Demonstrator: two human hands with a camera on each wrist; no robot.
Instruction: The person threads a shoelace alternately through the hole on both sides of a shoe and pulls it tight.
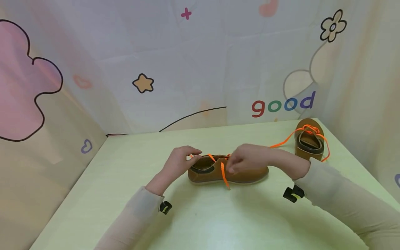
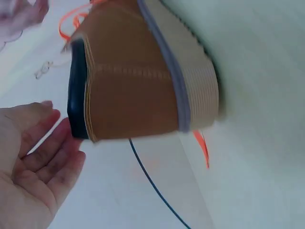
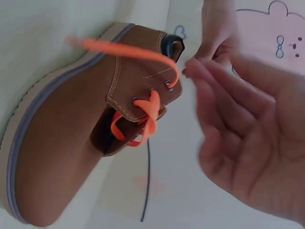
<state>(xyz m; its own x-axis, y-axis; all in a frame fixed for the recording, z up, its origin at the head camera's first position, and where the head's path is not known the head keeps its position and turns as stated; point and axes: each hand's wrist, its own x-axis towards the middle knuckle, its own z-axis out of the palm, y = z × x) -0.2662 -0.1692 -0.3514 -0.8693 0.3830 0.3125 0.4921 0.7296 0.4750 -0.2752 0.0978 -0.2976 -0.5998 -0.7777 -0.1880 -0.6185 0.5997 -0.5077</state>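
Note:
A brown shoe (image 1: pixel 250 175) stands upright on the table, its toe pointing right, with an orange shoelace (image 1: pixel 223 173) threaded through its eyelets. One lace end drapes over the near side, and the lace crosses at the front eyelets in the right wrist view. At the heel collar is my left hand (image 1: pixel 179 161), its fingers extended and loosely bent; the left wrist view shows the fingertips beside the collar, contact uncertain. My right hand (image 1: pixel 250 159) hovers over the front of the shoe near the lace, fingers loosely bent. Nothing shows between its fingers in the right wrist view.
A second brown shoe (image 1: pixel 309 139) with orange laces (image 1: pixel 284 140) stands at the table's far right corner. The pale green table (image 1: pixel 200 222) meets a printed curtain (image 1: pixel 193 69) at the back and sides.

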